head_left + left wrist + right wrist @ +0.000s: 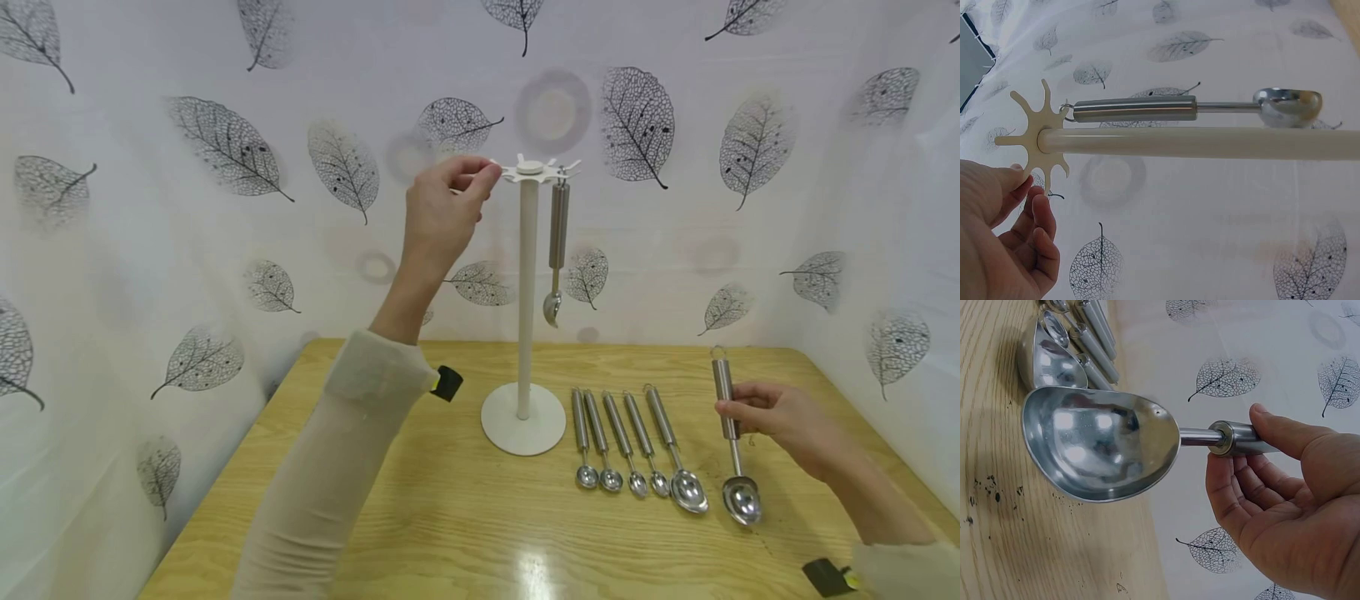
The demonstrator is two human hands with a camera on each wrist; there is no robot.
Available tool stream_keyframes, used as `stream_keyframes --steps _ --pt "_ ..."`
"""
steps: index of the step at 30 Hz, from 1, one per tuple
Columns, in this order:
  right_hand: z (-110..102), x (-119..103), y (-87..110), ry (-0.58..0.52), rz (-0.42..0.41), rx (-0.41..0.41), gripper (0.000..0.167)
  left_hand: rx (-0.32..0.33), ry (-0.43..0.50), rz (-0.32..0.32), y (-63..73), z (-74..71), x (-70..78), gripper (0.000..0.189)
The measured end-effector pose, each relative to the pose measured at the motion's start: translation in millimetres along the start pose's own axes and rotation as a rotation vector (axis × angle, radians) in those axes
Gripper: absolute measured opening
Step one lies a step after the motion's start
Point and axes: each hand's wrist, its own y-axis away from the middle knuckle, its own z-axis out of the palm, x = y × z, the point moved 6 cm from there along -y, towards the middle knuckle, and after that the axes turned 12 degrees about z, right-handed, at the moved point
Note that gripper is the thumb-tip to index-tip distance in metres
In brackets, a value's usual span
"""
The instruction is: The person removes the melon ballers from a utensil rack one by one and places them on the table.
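A white hanging rack (528, 292) stands upright on its round base. My left hand (446, 204) pinches one of the prongs of its star-shaped top (1035, 139), thumb and fingertips at the prong's end. From another prong a steel measuring spoon (558, 229) hangs by its wire ring, bowl down, also visible in the left wrist view. My right hand (780, 417) grips the handle of a large measuring spoon (742, 500) between thumb and fingers. Its wide oval bowl (1100, 444) shows bright and hollow in the right wrist view, with the handle ring up in the head view.
Several steel measuring spoons (618, 429) lie side by side on the wooden table (420, 517), between the rack base and my right hand. The largest of them (687, 490) lies nearest that hand. White curtains with a leaf print (637, 125) surround the table.
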Motion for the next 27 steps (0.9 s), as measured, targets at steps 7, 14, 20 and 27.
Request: stream_keyframes --steps 7,14,20,27 --pt "5.8 7.1 -7.0 0.000 0.037 -0.024 0.039 -0.005 0.000 -0.005 1.1 -0.8 1.0 0.021" --pt "9.5 15.2 -16.1 -0.008 0.068 -0.056 0.045 -0.010 0.006 -0.007 1.3 -0.7 1.4 0.022" --pt "12.5 18.2 -21.2 -0.024 0.065 -0.080 0.047 -0.008 0.016 -0.014 1.2 -0.4 0.8 0.022" --pt "16.0 23.6 -26.9 -0.052 0.093 -0.087 0.046 -0.012 0.020 -0.018 1.1 -0.4 0.5 0.022"
